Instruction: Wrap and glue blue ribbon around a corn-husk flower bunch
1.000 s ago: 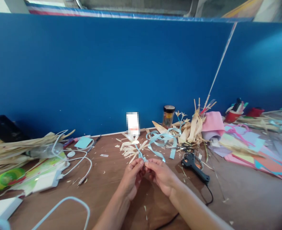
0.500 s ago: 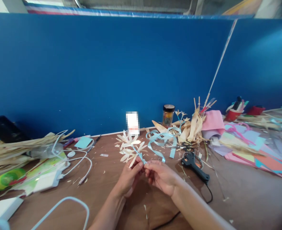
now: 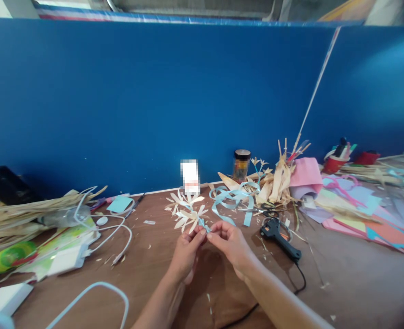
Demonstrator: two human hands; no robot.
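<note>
Both hands meet low in the middle of the view. My left hand (image 3: 189,251) is closed, pinching the stem of a handmade flower sprig (image 3: 188,218) with cream, dried-husk petals. The petal clusters stand out beyond my fingers. Light blue ribbon (image 3: 203,224) is wrapped about the stem at the fingertips. Against the left, my right hand (image 3: 234,246) is also closed, its thumb and forefinger pinching the ribbon at the stem. My fingers hide the lower stem. A loose curl of light blue ribbon (image 3: 227,194) lies just beyond my right hand.
Right of my hands are a black glue gun (image 3: 280,240) with its cord, scissors (image 3: 267,210), dried husks (image 3: 280,183) and coloured paper sheets (image 3: 369,219). A lidded jar (image 3: 242,164) stands by the blue partition (image 3: 154,100). White cables (image 3: 128,233) and husk strips (image 3: 13,214) lie left.
My right hand has turned, with its fingers now raised above the thumb at the stem. The flower sprig has tipped slightly lower. My left hand has stayed nearly in place.
</note>
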